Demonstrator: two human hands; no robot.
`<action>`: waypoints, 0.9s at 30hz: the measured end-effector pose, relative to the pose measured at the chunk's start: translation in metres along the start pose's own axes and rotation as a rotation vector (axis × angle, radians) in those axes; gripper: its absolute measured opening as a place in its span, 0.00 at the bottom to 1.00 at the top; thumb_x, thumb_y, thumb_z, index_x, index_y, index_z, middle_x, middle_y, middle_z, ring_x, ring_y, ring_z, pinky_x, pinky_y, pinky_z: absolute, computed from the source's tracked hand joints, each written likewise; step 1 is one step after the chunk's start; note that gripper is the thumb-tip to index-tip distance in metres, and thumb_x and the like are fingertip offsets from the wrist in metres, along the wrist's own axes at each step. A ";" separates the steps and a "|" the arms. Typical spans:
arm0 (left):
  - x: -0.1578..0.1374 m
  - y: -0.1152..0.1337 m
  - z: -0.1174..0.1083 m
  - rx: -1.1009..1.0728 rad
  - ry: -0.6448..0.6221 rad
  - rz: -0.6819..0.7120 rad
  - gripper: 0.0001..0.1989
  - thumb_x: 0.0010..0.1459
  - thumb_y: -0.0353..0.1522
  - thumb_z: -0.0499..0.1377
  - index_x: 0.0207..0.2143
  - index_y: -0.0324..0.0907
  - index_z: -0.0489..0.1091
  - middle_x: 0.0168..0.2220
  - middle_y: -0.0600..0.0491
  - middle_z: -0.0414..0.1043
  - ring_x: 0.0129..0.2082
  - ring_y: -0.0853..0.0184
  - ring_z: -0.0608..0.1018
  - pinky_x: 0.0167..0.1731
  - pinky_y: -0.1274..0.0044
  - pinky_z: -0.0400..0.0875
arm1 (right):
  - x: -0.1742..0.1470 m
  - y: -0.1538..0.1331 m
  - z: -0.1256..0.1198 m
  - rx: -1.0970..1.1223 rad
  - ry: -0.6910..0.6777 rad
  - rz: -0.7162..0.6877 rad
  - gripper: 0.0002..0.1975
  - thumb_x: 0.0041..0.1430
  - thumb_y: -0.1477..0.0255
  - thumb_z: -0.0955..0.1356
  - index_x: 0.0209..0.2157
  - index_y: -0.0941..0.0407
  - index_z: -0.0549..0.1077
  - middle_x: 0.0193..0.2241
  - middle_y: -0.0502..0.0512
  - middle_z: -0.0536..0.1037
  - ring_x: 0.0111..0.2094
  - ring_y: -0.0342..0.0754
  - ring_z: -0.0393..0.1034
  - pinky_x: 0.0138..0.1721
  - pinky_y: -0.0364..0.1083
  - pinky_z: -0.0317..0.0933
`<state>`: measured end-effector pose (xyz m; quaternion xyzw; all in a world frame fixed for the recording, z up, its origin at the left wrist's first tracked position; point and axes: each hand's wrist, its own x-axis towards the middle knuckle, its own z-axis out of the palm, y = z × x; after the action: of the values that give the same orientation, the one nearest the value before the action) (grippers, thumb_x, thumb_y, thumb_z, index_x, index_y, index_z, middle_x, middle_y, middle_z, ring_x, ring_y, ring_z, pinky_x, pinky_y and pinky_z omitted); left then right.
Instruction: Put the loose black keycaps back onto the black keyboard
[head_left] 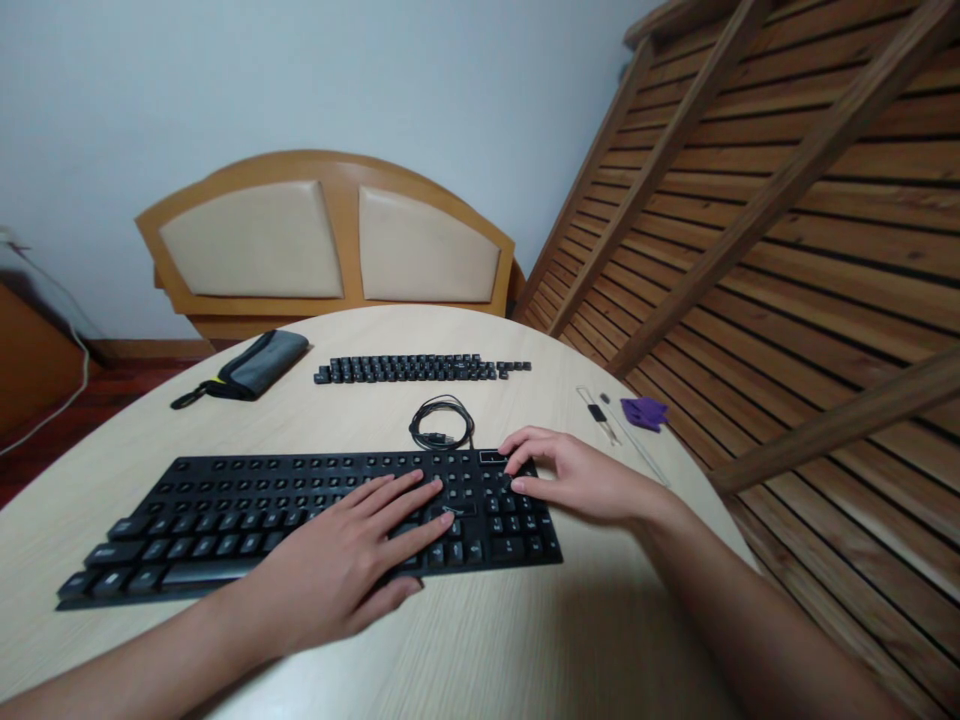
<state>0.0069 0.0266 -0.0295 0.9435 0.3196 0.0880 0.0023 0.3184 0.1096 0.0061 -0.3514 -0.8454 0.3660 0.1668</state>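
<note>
A black keyboard [217, 545] lies across the table in front of me. Its lower rows and part of the number pad carry keycaps, while the upper rows show bare switches. My left hand [352, 550] rests palm down over the right-middle of the keyboard, fingers spread. At the number pad, my right hand [559, 475] pinches a small black keycap [507, 481] between thumb and fingers, at the level of the switches. Whether the keycap touches a switch is hard to make out. Behind the keyboard, loose keycaps [405, 368] stand in neat rows.
A coiled black cable [441, 439] lies behind the keyboard. A grey zipped pouch [266, 365] is at the back left. On the right are a wire keycap puller [597, 412], a thin brush [634, 440] and a purple cloth [643, 413]. A headboard [350, 230] and wooden slats [750, 230] stand beyond.
</note>
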 end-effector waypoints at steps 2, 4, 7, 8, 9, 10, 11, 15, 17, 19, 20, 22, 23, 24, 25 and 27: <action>0.000 0.000 0.000 -0.010 0.018 0.001 0.30 0.67 0.41 0.56 0.69 0.53 0.54 0.70 0.51 0.51 0.68 0.52 0.58 0.64 0.58 0.59 | 0.000 -0.002 0.001 -0.039 0.007 -0.002 0.04 0.61 0.69 0.70 0.37 0.54 0.78 0.50 0.56 0.74 0.52 0.50 0.69 0.57 0.52 0.59; 0.000 0.000 0.001 -0.024 0.038 0.005 0.30 0.67 0.41 0.56 0.69 0.53 0.54 0.70 0.51 0.51 0.68 0.53 0.58 0.64 0.59 0.58 | 0.000 -0.004 0.003 -0.092 0.021 -0.008 0.04 0.61 0.69 0.71 0.37 0.54 0.78 0.50 0.56 0.74 0.51 0.50 0.69 0.56 0.52 0.60; 0.000 0.000 0.001 -0.026 0.045 0.010 0.30 0.67 0.41 0.56 0.69 0.53 0.54 0.70 0.51 0.51 0.68 0.53 0.58 0.64 0.59 0.59 | -0.001 -0.007 0.004 -0.173 0.036 -0.014 0.04 0.61 0.71 0.70 0.37 0.54 0.77 0.49 0.56 0.74 0.50 0.50 0.69 0.55 0.51 0.61; 0.000 -0.001 0.001 -0.025 0.044 0.009 0.30 0.67 0.41 0.56 0.69 0.53 0.54 0.70 0.51 0.51 0.68 0.53 0.58 0.64 0.59 0.59 | -0.001 -0.008 0.005 -0.196 0.040 -0.016 0.03 0.61 0.71 0.70 0.37 0.54 0.77 0.49 0.56 0.75 0.50 0.50 0.70 0.54 0.51 0.61; 0.000 -0.001 0.001 -0.021 0.041 0.007 0.30 0.67 0.41 0.56 0.69 0.53 0.54 0.70 0.51 0.51 0.68 0.53 0.58 0.64 0.59 0.59 | -0.002 -0.009 0.006 -0.219 0.042 -0.015 0.03 0.61 0.72 0.70 0.38 0.54 0.77 0.49 0.56 0.75 0.49 0.50 0.70 0.54 0.50 0.61; 0.000 -0.001 0.001 -0.015 0.036 0.005 0.30 0.67 0.41 0.56 0.69 0.53 0.54 0.70 0.51 0.51 0.68 0.52 0.58 0.64 0.58 0.59 | -0.002 -0.011 0.006 -0.241 0.047 -0.015 0.04 0.61 0.72 0.70 0.38 0.54 0.77 0.48 0.56 0.75 0.49 0.50 0.70 0.53 0.50 0.61; 0.000 0.000 0.001 -0.007 0.027 0.004 0.30 0.67 0.41 0.56 0.69 0.53 0.54 0.70 0.51 0.51 0.68 0.52 0.58 0.64 0.58 0.60 | -0.002 -0.012 0.007 -0.263 0.054 -0.014 0.04 0.60 0.72 0.70 0.38 0.54 0.76 0.48 0.55 0.76 0.48 0.50 0.70 0.53 0.50 0.62; 0.000 0.000 0.000 0.003 0.013 0.003 0.30 0.67 0.41 0.56 0.69 0.53 0.53 0.70 0.51 0.51 0.68 0.52 0.58 0.63 0.58 0.60 | -0.003 -0.017 0.010 -0.341 0.074 -0.028 0.04 0.59 0.74 0.70 0.37 0.54 0.76 0.45 0.55 0.78 0.45 0.50 0.72 0.50 0.51 0.62; 0.000 0.000 0.000 -0.011 0.028 0.000 0.30 0.67 0.40 0.56 0.69 0.53 0.54 0.70 0.51 0.52 0.68 0.52 0.59 0.64 0.58 0.60 | -0.003 -0.019 0.011 -0.363 0.079 -0.033 0.04 0.59 0.74 0.70 0.37 0.54 0.77 0.42 0.54 0.79 0.43 0.50 0.73 0.49 0.51 0.63; 0.000 0.000 0.001 -0.019 0.036 -0.002 0.29 0.67 0.40 0.56 0.68 0.53 0.55 0.70 0.51 0.52 0.68 0.52 0.59 0.64 0.59 0.59 | -0.003 -0.020 0.010 -0.370 0.075 -0.032 0.04 0.59 0.74 0.70 0.37 0.54 0.77 0.41 0.54 0.80 0.42 0.50 0.73 0.48 0.50 0.63; 0.000 0.000 0.001 -0.020 0.035 -0.002 0.29 0.67 0.40 0.56 0.68 0.53 0.55 0.70 0.51 0.52 0.68 0.52 0.59 0.64 0.59 0.59 | -0.004 -0.021 0.010 -0.370 0.070 -0.031 0.04 0.60 0.74 0.70 0.36 0.54 0.78 0.41 0.54 0.80 0.42 0.50 0.74 0.47 0.50 0.64; 0.000 0.000 0.001 -0.018 0.031 -0.002 0.30 0.67 0.41 0.56 0.68 0.53 0.55 0.70 0.51 0.51 0.68 0.52 0.59 0.64 0.59 0.60 | -0.004 -0.021 0.009 -0.367 0.059 -0.027 0.04 0.61 0.73 0.69 0.36 0.54 0.79 0.42 0.54 0.80 0.42 0.50 0.74 0.47 0.50 0.64; 0.000 0.000 0.001 -0.017 0.028 -0.002 0.30 0.67 0.41 0.56 0.68 0.53 0.55 0.70 0.51 0.51 0.68 0.52 0.59 0.64 0.59 0.60 | -0.003 -0.022 0.009 -0.368 0.057 -0.022 0.05 0.61 0.73 0.69 0.35 0.53 0.79 0.42 0.54 0.80 0.42 0.50 0.74 0.47 0.49 0.64; -0.001 0.000 0.001 -0.016 0.026 -0.002 0.30 0.67 0.41 0.56 0.68 0.53 0.54 0.70 0.51 0.52 0.68 0.52 0.59 0.63 0.59 0.60 | -0.003 -0.022 0.009 -0.372 0.057 -0.014 0.05 0.61 0.73 0.69 0.35 0.53 0.79 0.43 0.54 0.80 0.43 0.50 0.74 0.47 0.49 0.64; -0.001 0.000 0.001 -0.014 0.026 -0.003 0.30 0.67 0.41 0.56 0.68 0.53 0.54 0.70 0.51 0.52 0.68 0.52 0.59 0.63 0.59 0.60 | -0.003 -0.023 0.009 -0.376 0.059 -0.005 0.05 0.61 0.72 0.69 0.35 0.53 0.79 0.43 0.53 0.80 0.42 0.50 0.74 0.46 0.49 0.64; -0.001 0.000 0.000 -0.008 0.023 -0.001 0.30 0.67 0.41 0.56 0.69 0.53 0.54 0.70 0.51 0.52 0.68 0.52 0.59 0.63 0.58 0.60 | -0.003 -0.025 0.010 -0.393 0.067 0.019 0.04 0.60 0.73 0.69 0.34 0.53 0.79 0.42 0.53 0.80 0.42 0.50 0.74 0.46 0.48 0.64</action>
<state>0.0065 0.0262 -0.0300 0.9421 0.3200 0.1002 0.0026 0.3033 0.0901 0.0174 -0.3971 -0.8912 0.1838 0.1196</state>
